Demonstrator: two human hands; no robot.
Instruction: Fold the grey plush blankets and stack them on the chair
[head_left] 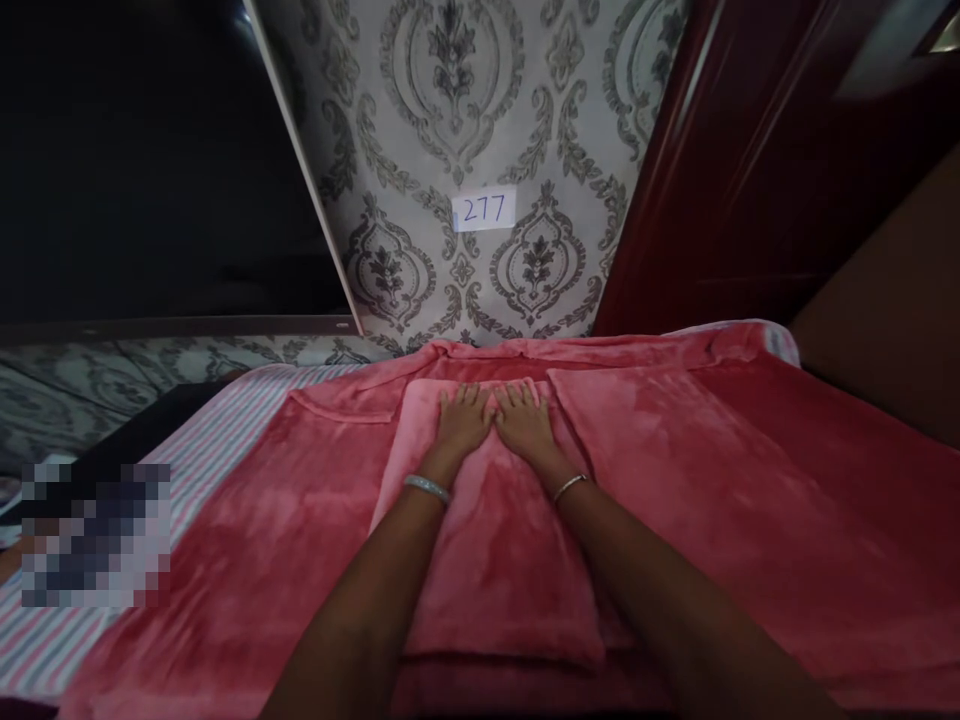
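A plush red-pink blanket (292, 540) is spread over the surface before me, with a folded section (502, 570) lying as a long panel in the middle. My left hand (463, 422) rests flat near the far end of that panel, fingers spread and pointing away. Beside it, thumbs close together, my right hand (523, 422) lies flat on the same plush cloth, its fingers apart too. Neither hand grips anything. To the right, another layer of the blanket (675, 470) lies flat, its edge running alongside the panel.
Striped cloth (225, 430) shows beneath the blanket at the left. A dark television screen (165, 170) hangs at upper left, by patterned wallpaper (457, 90) bearing a paper label (484, 208) marked 277. A dark red door or panel (720, 200) stands at the right. One patch at lower left is pixelated.
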